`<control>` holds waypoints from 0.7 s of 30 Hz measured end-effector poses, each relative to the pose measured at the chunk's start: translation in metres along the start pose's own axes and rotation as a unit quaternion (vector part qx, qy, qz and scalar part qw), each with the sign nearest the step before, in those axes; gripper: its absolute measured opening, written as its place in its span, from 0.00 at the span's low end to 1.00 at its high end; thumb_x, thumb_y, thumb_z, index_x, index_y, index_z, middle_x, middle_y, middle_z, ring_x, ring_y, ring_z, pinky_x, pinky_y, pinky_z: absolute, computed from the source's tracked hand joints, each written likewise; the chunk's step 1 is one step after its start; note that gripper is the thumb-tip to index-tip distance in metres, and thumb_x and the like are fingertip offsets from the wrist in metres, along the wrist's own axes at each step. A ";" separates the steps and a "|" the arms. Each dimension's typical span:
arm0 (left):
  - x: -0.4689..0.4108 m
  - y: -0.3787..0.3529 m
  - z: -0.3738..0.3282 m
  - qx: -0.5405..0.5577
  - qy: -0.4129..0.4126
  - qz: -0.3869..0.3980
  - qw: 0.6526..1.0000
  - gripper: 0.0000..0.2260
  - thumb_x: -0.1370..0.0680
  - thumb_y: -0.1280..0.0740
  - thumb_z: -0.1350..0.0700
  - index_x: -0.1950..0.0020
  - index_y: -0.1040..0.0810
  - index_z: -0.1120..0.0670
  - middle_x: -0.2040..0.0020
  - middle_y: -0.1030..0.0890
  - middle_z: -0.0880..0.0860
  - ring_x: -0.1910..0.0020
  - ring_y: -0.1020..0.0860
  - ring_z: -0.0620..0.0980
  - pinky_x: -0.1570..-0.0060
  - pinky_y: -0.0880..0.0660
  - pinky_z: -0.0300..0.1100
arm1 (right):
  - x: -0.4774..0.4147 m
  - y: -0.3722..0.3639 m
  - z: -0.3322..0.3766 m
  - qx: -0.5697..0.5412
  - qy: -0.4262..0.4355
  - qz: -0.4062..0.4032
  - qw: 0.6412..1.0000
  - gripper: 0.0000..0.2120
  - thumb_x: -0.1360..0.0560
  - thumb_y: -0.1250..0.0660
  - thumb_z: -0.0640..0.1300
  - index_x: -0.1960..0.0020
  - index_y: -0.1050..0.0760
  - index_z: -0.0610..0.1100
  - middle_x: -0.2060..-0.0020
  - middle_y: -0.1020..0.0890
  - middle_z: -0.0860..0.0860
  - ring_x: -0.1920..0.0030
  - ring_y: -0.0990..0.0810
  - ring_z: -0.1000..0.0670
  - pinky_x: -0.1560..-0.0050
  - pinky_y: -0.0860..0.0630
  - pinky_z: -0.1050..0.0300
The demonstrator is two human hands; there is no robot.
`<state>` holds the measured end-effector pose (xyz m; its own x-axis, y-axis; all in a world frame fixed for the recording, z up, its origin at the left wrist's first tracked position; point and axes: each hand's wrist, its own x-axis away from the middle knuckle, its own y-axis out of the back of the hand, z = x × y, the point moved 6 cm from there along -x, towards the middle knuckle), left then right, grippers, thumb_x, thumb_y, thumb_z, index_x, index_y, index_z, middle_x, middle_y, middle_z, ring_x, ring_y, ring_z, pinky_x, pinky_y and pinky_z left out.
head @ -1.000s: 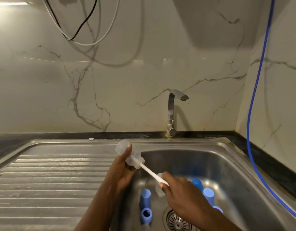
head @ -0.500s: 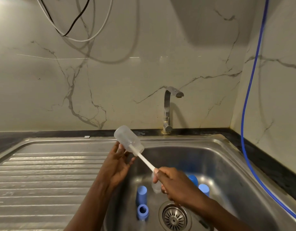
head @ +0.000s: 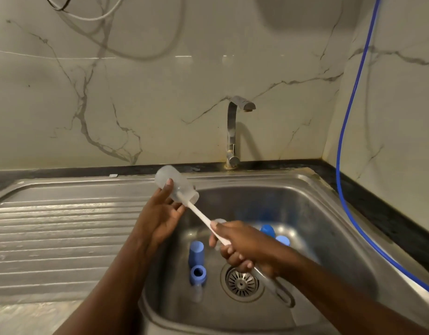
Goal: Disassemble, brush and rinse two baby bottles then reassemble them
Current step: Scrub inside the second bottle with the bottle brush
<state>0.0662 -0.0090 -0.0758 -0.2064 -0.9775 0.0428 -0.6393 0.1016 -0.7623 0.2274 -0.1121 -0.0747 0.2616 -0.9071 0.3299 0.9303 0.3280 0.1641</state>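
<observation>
Fingers (head: 168, 187) of left hand (head: 160, 220) around cloudy plastic bottle (head: 182, 186), right hand (head: 243, 246) tight on slim white brush handle (head: 199, 214)

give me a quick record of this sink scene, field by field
left hand: holds clear bottle above the sink's edge
right hand: grips the brush by its handle
brush: stem runs into the bottle's mouth
blue parts: lying in the sink, around the drain
tap: no water seen running
</observation>
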 end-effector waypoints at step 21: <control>0.004 0.005 0.011 -0.081 -0.022 -0.085 0.993 0.17 0.24 0.32 0.50 0.38 0.29 0.54 0.36 0.24 0.61 0.38 0.23 0.61 0.50 0.22 0.53 | 0.003 0.019 0.015 0.426 0.235 -0.233 0.842 0.10 0.19 0.44 0.54 0.38 0.32 0.59 0.54 0.20 0.54 0.54 0.22 0.49 0.58 0.27 0.53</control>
<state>0.0706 -0.0143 -0.0863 -0.0555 -0.9899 0.1302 -0.7738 -0.0398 -0.6321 0.2422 -0.1044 -0.0565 0.1772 -0.9286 -0.3261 0.4908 -0.2039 0.8471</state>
